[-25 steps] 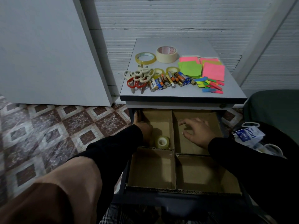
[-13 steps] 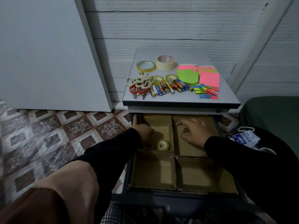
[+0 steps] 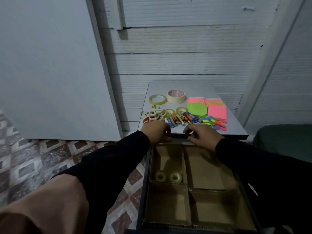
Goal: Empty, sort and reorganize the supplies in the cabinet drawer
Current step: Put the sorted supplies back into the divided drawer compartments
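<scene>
Cardboard dividers split the open drawer (image 3: 190,223) into four compartments; two clear tape rolls (image 3: 168,177) stand side by side in the 10 o'clock compartment, against its near wall. The other three compartments show bare cardboard. Both hands reach past the drawer to the front edge of the grey surface (image 3: 234,130) at 12 o'clock. The left hand (image 3: 156,133) lies knuckles-up with fingers curled down over the edge; whether it grips anything cannot be told. The right hand (image 3: 202,135) lies beside it, fingers bent at the same edge, its hold likewise unclear. On the surface, just beyond the hands, lie scissors (image 3: 152,114) at 11 o'clock, batteries (image 3: 181,119) at 12 o'clock and page flags (image 3: 214,123) at 1 o'clock. Farther back sit sticky notes (image 3: 206,108), a masking tape roll (image 3: 176,96) and a yellowish tape ring (image 3: 157,99). Two small tape rolls (image 3: 175,111) rest between scissors and batteries.
</scene>
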Available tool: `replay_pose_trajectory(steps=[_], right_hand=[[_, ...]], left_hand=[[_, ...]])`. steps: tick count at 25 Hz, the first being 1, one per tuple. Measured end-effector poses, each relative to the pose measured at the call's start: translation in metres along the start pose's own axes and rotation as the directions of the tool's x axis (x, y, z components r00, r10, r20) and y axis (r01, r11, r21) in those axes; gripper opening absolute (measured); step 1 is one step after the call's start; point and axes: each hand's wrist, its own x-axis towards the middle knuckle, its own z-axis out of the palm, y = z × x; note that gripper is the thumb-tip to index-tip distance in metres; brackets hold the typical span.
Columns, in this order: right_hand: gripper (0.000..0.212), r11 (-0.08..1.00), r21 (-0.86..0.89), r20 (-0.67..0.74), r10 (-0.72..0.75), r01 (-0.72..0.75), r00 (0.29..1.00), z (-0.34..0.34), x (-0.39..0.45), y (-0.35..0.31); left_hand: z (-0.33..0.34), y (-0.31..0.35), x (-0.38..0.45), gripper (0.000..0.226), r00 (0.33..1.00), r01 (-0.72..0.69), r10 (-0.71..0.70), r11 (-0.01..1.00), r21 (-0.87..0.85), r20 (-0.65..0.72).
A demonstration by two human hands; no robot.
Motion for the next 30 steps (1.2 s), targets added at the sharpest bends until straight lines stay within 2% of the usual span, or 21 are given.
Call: replay_pose_trajectory(steps=[7, 13, 15, 17, 20, 22, 25, 30], right_hand=[[0.022, 0.997, -0.077, -0.108, 0.005, -0.014, 0.994, -0.038, 0.051, 0.019], [0.042, 0.975, -0.209, -0.032, 0.066, -0.071, 0.997, -0.041, 0.113, 0.034], [0.038, 0.959, -0.27, -0.033, 0.081, -0.087, 0.996, -0.037, 0.132, 0.038], [0.024, 0.932, -0.341, -0.034, 0.119, -0.124, 0.992, -0.031, 0.148, 0.044], [0.053, 0.93, -0.324, 0.034, 0.192, -0.171, 0.981, -0.022, 0.162, 0.053], [0.064, 0.939, -0.303, 0.046, 0.186, -0.163, 0.982, -0.016, 0.167, 0.055], [0.07, 0.932, -0.334, 0.054, 0.169, -0.141, 0.984, -0.014, 0.173, 0.056], [0.066, 0.932, -0.326, 0.014, 0.169, -0.155, 0.986, -0.016, 0.173, 0.064]], left_hand=[[-0.03, -0.008, 0.056, 0.025, 0.995, 0.047, -0.035, 0.989, 0.139, -0.091], [-0.029, -0.021, 0.119, 0.029, 0.996, 0.084, -0.091, 0.954, 0.287, 0.01], [-0.027, -0.023, 0.135, 0.038, 0.994, 0.082, -0.102, 0.945, 0.315, 0.049], [-0.026, -0.023, 0.146, 0.047, 0.988, 0.109, -0.136, 0.95, 0.292, 0.073], [-0.022, -0.021, 0.156, 0.034, 0.979, 0.074, -0.135, 0.932, 0.354, 0.15], [-0.021, -0.022, 0.161, 0.029, 0.973, 0.079, -0.145, 0.94, 0.333, 0.177], [-0.026, -0.025, 0.164, 0.036, 0.968, 0.116, -0.169, 0.957, 0.267, 0.185], [-0.031, -0.026, 0.166, 0.036, 0.961, 0.098, -0.15, 0.97, 0.222, 0.232]])
